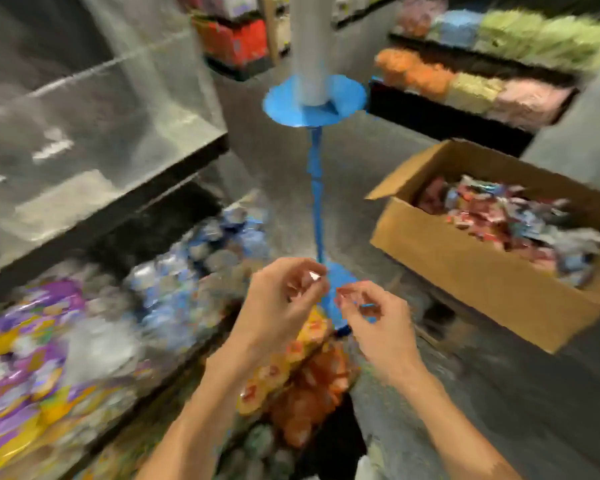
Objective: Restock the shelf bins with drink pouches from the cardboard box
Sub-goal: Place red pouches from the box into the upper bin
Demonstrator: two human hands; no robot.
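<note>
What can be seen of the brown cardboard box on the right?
The brown cardboard box is open at the top, one flap folded outward at its left end. Its plain walls sit at an angle across the right of the view. Red, blue and silver pouches fill it nearly to the rim. The left hand and right hand are apart from it.

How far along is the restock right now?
Done: shelf bins on the left already hold heaped pouches. In hand: no pouch visible; left hand and right hand hover, fingers curled, over the orange pouches, too blurred to tell more. Left: the cardboard box is still well filled with pouches.
</note>
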